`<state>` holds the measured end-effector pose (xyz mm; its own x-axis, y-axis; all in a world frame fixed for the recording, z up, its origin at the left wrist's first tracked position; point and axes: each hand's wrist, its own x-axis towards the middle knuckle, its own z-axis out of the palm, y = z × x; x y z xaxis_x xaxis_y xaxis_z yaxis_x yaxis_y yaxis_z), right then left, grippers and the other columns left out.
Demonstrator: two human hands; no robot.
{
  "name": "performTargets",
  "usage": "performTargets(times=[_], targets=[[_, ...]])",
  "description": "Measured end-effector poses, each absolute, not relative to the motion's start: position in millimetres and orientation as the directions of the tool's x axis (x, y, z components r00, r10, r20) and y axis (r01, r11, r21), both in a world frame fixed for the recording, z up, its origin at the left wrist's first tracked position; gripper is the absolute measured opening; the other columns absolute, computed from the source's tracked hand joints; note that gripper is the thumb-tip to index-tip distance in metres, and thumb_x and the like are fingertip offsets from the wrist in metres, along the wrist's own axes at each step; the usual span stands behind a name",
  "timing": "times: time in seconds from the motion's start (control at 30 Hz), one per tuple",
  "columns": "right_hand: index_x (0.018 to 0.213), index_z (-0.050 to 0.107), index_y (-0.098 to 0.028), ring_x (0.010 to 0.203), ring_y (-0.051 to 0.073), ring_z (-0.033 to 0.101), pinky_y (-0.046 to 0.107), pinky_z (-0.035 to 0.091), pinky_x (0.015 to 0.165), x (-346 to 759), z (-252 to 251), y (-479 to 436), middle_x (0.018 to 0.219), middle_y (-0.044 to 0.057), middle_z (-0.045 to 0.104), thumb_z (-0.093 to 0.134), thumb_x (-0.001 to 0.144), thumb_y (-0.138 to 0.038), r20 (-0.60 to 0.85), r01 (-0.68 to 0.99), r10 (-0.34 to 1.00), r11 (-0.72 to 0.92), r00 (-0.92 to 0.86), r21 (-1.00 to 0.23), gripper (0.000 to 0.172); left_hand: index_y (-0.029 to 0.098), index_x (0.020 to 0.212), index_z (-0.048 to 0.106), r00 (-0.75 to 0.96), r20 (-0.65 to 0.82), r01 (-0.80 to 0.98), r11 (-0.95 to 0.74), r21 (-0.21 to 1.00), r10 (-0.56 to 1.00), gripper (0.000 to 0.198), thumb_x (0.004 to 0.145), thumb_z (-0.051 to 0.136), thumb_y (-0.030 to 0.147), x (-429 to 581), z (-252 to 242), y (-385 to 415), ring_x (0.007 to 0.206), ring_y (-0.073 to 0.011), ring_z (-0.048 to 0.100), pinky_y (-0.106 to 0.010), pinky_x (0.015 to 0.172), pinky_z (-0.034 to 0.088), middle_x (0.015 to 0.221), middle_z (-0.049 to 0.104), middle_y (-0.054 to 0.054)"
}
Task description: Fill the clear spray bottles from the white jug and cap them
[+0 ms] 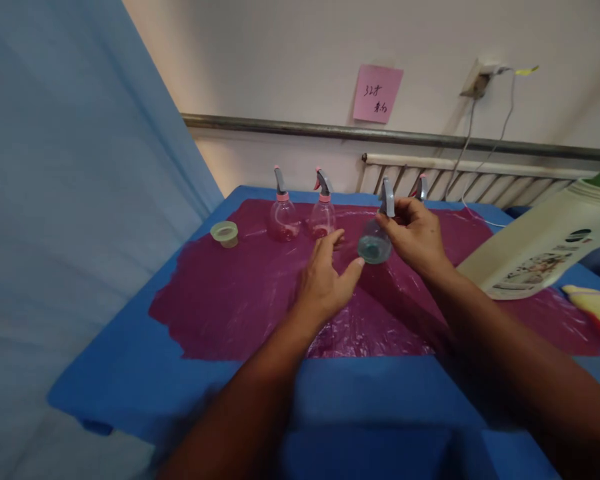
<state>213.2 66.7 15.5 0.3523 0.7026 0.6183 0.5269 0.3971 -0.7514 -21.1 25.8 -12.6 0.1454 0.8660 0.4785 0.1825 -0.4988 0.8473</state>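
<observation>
- Grip of the right hand point(420, 233): fingers and thumb closed around the upper part of 1 clear spray bottle point(375, 245), which has a grey trigger head and a teal tint at its base.
- Left hand point(325, 277): fingers spread and holding nothing, thumb close to the bottle's base; whether they touch, I cannot tell.
- Held bottle: right of the middle, over the purple plastic sheet point(230, 300) on the blue surface point(130, 360).
- Far side: 2 pink-collared bottles point(284, 217) left of the held bottle; 1 more trigger head point(421, 187) behind the right hand.
- Far left: pale green cup point(225, 233).
- Right: large pale jug point(545, 240), near a yellow cloth point(593, 307).
</observation>
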Motion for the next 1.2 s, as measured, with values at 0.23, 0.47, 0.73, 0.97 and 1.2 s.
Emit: performTargets(times=[0.23, 0.47, 0.73, 0.97, 1.2], targets=[[0.114, 0.082, -0.027, 0.096, 0.025, 0.081, 0.050, 0.071, 0.097, 176.5, 12.5, 2.4, 0.109, 0.005, 0.087, 0.095, 0.087, -0.049, 0.555, 0.363, 0.762, 0.439, 0.334, -0.822, 0.037, 0.029, 0.167, 0.054, 0.370, 0.449, 0.344, -0.569, 0.747, 0.813, 0.086, 0.093, 0.095, 0.036, -16.9, -14.3, 8.0, 0.161, -0.0396, 0.060, -0.064, 0.136, 0.050, 0.172, 0.061, -0.015], [0.114, 0.082, -0.029, 0.092, 0.025, 0.080, 0.051, 0.070, 0.094, 162.9, 3.6, -16.5, 0.106, 0.004, 0.086, 0.096, 0.086, -0.046, 0.516, 0.311, 0.780, 0.423, 0.353, -0.851, 0.035, 0.029, 0.156, 0.062, 0.406, 0.401, 0.381, -0.551, 0.743, 0.821, 0.075, 0.091, 0.099, 0.036, -8.8, -16.4, 5.9, 0.141, -0.0381, 0.072, -0.058, 0.118, 0.061, 0.149, 0.073, -0.012], [0.115, 0.075, -0.030, 0.098, 0.026, 0.079, 0.052, 0.067, 0.098, 163.7, -3.3, -14.1, 0.110, 0.004, 0.083, 0.096, 0.083, -0.042, 0.488, 0.286, 0.799, 0.405, 0.351, -0.868, 0.041, 0.029, 0.149, 0.065, 0.406, 0.428, 0.348, -0.569, 0.745, 0.808, 0.063, 0.094, 0.096, 0.035, -6.0, -23.6, 10.8, 0.137, -0.0354, 0.072, -0.054, 0.115, 0.061, 0.145, 0.075, -0.010], [0.137, 0.067, -0.031, 0.112, 0.029, 0.080, 0.056, 0.066, 0.109, 167.6, -4.9, -13.6, 0.118, 0.006, 0.082, 0.095, 0.085, -0.041, 0.523, 0.336, 0.773, 0.416, 0.358, -0.845, 0.060, 0.029, 0.151, 0.065, 0.423, 0.399, 0.316, -0.545, 0.776, 0.813, 0.063, 0.095, 0.094, 0.032, -5.2, -21.7, 12.1, 0.139, -0.0363, 0.072, -0.057, 0.119, 0.060, 0.145, 0.073, -0.012], [0.170, 0.055, -0.034, 0.132, 0.031, 0.076, 0.058, 0.062, 0.120, 171.5, -17.2, -16.6, 0.151, 0.012, 0.074, 0.081, 0.097, -0.036, 0.527, 0.378, 0.807, 0.415, 0.266, -0.827, 0.077, 0.028, 0.159, 0.061, 0.420, 0.378, 0.354, -0.532, 0.769, 0.825, 0.077, 0.092, 0.097, 0.033, -6.3, -27.7, 14.9, 0.154, -0.0383, 0.066, -0.061, 0.132, 0.054, 0.163, 0.069, -0.014]])
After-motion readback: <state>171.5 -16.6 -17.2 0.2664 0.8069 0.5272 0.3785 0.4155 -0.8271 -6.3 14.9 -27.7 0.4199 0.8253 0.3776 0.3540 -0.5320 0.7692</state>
